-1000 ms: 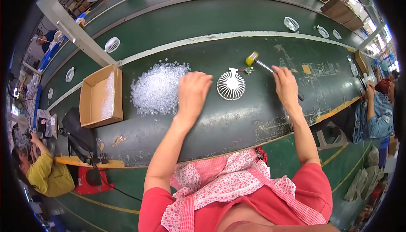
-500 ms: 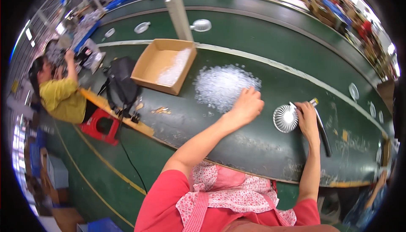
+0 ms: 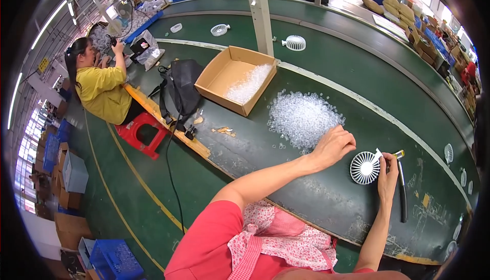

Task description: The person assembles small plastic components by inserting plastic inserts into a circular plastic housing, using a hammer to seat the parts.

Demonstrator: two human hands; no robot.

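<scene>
Left hand (image 3: 334, 147) curls beside the clear pile (image 3: 303, 118). Right hand (image 3: 388, 174) touches the white guard (image 3: 364, 168) (I can't tell either's grip).

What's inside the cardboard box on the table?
The cardboard box holds a heap of small, clear plastic bits, gathered toward its right side. Its bare floor shows at left; whatever lies beneath the bits is covered.

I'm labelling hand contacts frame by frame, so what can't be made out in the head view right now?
All in the head view:
Whether the bare left hand holds a small piece: its back hides the palm side.
Part of the yellow-headed, black-handled hammer: behind the bare right hand.
Exact piece shapes in the clear plastic pile: too small.
</scene>
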